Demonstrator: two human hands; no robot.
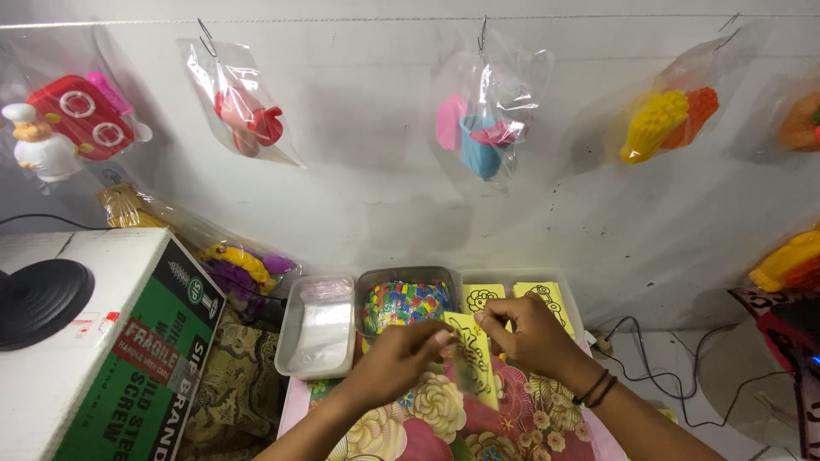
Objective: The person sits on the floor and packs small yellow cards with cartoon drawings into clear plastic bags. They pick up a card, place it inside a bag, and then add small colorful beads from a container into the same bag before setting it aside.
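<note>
Left hand (pixel 395 363) and right hand (pixel 531 335) both pinch one yellow printed card (pixel 472 352); two yellow card stacks (pixel 512 298), one bead tub (pixel 403 303), one tray of clear bags (pixel 318 326) behind.

We see a matt yellow paper card (pixel 472 352) in a glossy clear plastic sleeve, pinched by our left hand (pixel 395 363) and right hand (pixel 531 335). Under it, a smooth floral cloth (pixel 444 423). Translucent plastic tray (pixel 295 337) with shiny clear bags. Metal-looking tin (pixel 369 286) with glossy coloured beads. Matt cardboard box (pixel 128 358). Glossy plastic toys in crinkly bags (pixel 487 102) on the matt wall.
</note>
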